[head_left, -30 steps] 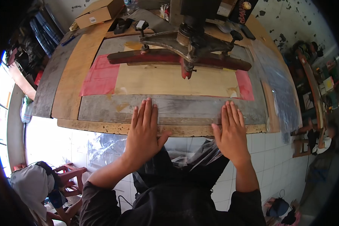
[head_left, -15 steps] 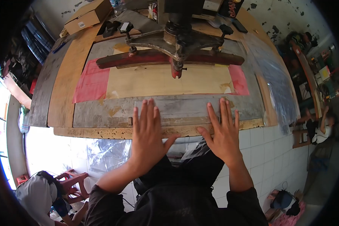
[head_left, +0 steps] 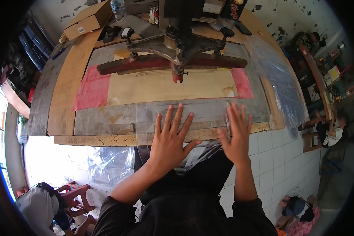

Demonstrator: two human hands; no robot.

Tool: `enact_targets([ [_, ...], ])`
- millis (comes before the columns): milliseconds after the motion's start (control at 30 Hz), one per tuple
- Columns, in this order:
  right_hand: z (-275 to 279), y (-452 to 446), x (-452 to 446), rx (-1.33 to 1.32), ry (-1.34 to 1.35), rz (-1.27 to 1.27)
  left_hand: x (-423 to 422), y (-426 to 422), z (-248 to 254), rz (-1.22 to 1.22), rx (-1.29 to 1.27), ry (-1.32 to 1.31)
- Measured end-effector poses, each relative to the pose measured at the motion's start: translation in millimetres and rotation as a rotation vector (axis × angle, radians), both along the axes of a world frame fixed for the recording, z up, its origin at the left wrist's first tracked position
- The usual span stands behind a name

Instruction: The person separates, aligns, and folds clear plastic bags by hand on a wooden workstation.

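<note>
A clear plastic sheet (head_left: 202, 107) lies on the front of the grey metal plate (head_left: 94, 120) and hangs over the table's front edge. My left hand (head_left: 169, 139) rests flat on this sheet, its fingers spread and pointing away from me. At the sheet's right edge is my right hand (head_left: 236, 141), fingers stretched out, with a raised fold of plastic beside the fingertips. Neither hand grips anything. Beyond them lies a yellowish sheet (head_left: 165, 86) with pink ends (head_left: 91, 88). Over it hangs the long red-brown bar (head_left: 145, 65) of a press (head_left: 179, 49).
A cardboard box (head_left: 86, 21) stands at the back left. More clear plastic (head_left: 285, 90) covers the table's right side. Another person (head_left: 39, 204) sits low at the left by a red stool (head_left: 76, 192); a further person (head_left: 334, 131) is at the far right.
My left hand has moved right and its fingers have spread wider. The plastic sheet's edges now show more clearly, with a fold standing up near my right hand. The view has shifted slightly.
</note>
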State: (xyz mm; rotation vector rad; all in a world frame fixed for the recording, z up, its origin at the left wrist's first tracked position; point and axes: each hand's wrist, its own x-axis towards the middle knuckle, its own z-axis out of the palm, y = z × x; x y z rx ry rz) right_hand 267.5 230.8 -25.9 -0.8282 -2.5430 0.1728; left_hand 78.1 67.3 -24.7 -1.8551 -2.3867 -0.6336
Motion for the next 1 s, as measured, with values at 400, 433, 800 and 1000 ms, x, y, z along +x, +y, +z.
enact_targets([
  [400,-1.7,31.9,-0.5,-0.213,0.396,-0.032,-6.6,2.9,10.9,-0.020,0.061,0.101],
  [433,-0.3,33.1,-2.2,-0.210,0.402,-0.029,-6.6,2.0,10.4,-0.019,0.065,0.107],
  [800,18.5,15.5,14.5,-0.748,0.589,0.079,11.2,-31.7,34.7,0.001,0.129,-0.093],
  [1000,85.9,-19.0,28.4,-0.413,0.783,0.366,30.7,-19.1,99.1,-0.202,0.516,-0.152],
])
